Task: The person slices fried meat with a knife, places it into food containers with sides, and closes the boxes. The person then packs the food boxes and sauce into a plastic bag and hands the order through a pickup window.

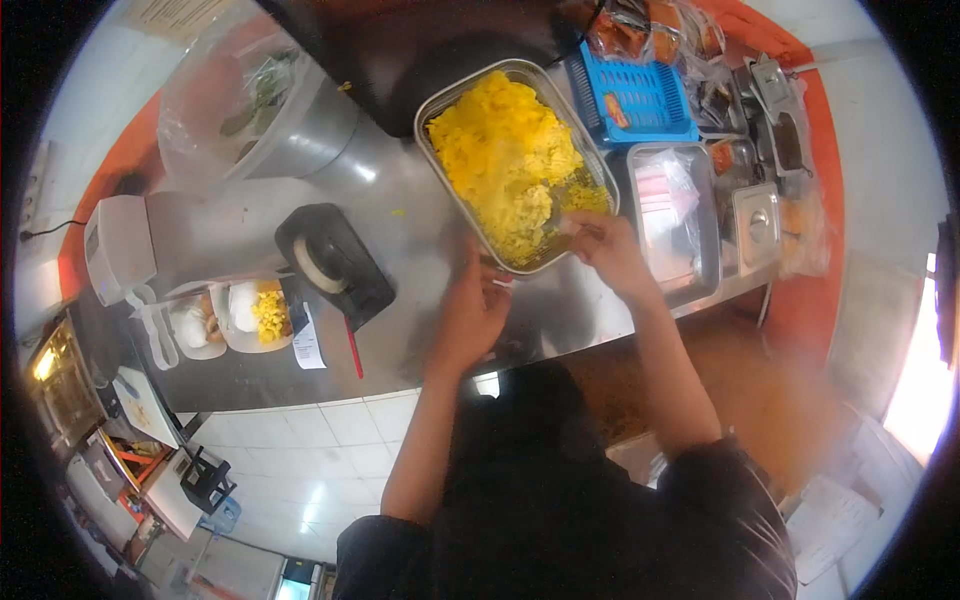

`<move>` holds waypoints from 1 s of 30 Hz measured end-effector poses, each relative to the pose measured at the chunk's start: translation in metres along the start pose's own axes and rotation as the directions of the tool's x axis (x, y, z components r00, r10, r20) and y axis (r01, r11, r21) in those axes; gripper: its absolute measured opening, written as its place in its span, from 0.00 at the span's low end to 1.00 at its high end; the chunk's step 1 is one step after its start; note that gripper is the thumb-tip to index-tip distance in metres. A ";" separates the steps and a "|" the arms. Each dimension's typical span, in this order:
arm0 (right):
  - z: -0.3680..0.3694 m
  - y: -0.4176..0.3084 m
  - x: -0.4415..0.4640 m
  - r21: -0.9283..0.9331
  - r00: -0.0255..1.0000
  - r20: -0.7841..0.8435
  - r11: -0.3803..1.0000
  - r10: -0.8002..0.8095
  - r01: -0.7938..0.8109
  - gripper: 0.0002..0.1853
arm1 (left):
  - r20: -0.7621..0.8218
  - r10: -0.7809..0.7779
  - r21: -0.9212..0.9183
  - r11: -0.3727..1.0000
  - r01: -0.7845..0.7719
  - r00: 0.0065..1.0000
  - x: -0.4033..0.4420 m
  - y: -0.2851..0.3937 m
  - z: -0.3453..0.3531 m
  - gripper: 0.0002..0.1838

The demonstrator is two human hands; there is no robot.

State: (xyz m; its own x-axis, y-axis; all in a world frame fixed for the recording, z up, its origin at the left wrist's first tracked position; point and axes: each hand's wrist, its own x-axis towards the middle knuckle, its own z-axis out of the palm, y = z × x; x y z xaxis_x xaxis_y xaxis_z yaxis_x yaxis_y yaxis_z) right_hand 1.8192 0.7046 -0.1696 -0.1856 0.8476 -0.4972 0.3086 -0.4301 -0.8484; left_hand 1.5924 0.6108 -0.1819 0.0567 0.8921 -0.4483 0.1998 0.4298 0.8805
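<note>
A perforated metal tray [436, 104] holds a large heap of yellow, scrambled-egg-like food [500, 140], with looser bits at its near right end. My left hand [474, 312] is at the tray's near left corner, fingers curled against the rim; a small white item [501, 283] shows by the fingertips. My right hand [612, 255] reaches over the near right rim, thumb and fingers pinched together above the food. What they pinch is too small to name.
Left on the steel counter [400, 240] sit a black tape dispenser [335, 265], a red pen [354, 347], a paper slip [308, 340] and two food containers [258, 315]. A large plastic-lined tub [310, 130] stands behind. Rightward are a blue basket [640, 95] and a steel pan [715, 230].
</note>
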 end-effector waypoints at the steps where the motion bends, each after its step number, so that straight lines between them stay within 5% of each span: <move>1: 0.000 0.000 0.000 0.111 0.998 -0.010 0.992 0.066 -0.065 0.12 | -0.001 0.007 -0.005 1.000 -0.007 1.000 -0.005 0.003 -0.005 0.46; 4: 0.013 -0.016 -0.007 0.300 0.983 -0.113 0.948 0.144 -0.105 0.13 | 0.049 -0.032 0.007 0.999 0.032 0.998 -0.030 0.011 -0.027 0.42; 6: 0.023 -0.024 -0.012 0.299 0.984 -0.117 0.950 0.134 -0.094 0.15 | 0.222 -0.023 0.049 0.999 0.012 0.975 -0.052 0.005 -0.047 0.40; 8: 0.045 -0.049 -0.027 0.305 0.968 -0.214 0.950 0.131 -0.061 0.14 | 0.235 0.000 0.017 1.000 -0.004 0.972 -0.078 -0.029 -0.060 0.36; 12: 0.099 -0.081 -0.050 0.308 0.998 0.063 0.951 0.021 -0.039 0.14 | 0.262 0.096 0.072 0.990 -0.119 0.960 -0.138 -0.096 -0.101 0.32; 16: 0.231 -0.120 -0.067 0.207 0.933 0.360 0.975 -0.002 -0.078 0.14 | 0.191 0.005 0.051 0.999 -0.015 0.982 -0.192 -0.120 -0.161 0.34; 18: 0.310 -0.128 -0.065 0.257 0.870 0.485 0.937 0.087 -0.237 0.16 | 0.105 -0.129 0.025 0.992 0.127 0.986 -0.216 -0.128 -0.185 0.33; 21: 0.419 -0.136 -0.051 0.056 0.835 0.546 0.997 -0.070 0.047 0.16 | -0.050 -0.171 -0.137 0.977 0.163 0.984 -0.251 -0.147 -0.220 0.33; 23: 0.486 -0.126 -0.036 -0.129 0.710 0.457 0.750 -0.535 0.648 0.15 | -0.173 -0.204 -0.157 0.972 0.177 0.964 -0.274 -0.168 -0.238 0.32; 24: 0.509 -0.123 -0.030 -0.129 0.706 0.467 0.749 -0.533 0.650 0.15 | -0.180 -0.206 -0.165 0.970 0.177 0.962 -0.284 -0.173 -0.247 0.32; 26: 0.544 -0.116 -0.019 -0.558 0.514 0.644 0.111 -0.567 0.822 0.11 | -0.276 -0.232 -0.194 0.964 0.183 0.933 -0.300 -0.176 -0.262 0.31; 28: 0.559 -0.107 -0.012 -0.568 0.507 0.664 0.071 -0.551 0.820 0.12 | -0.291 -0.268 -0.224 0.953 0.207 0.918 -0.311 -0.178 -0.272 0.30; 30: 0.561 -0.102 -0.007 -0.539 0.507 0.569 0.172 -0.648 0.825 0.12 | -0.323 -0.290 -0.260 0.942 0.211 0.901 -0.319 -0.184 -0.277 0.29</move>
State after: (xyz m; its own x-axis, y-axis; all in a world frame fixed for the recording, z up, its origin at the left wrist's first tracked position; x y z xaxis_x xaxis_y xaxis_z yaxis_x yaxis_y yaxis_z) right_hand 1.2659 0.5677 -0.1817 -0.8246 0.5313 0.1942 0.4026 0.7924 -0.4584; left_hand 1.2669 0.2854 -0.1580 -0.3224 0.7240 -0.6098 -0.0539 0.6291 0.7754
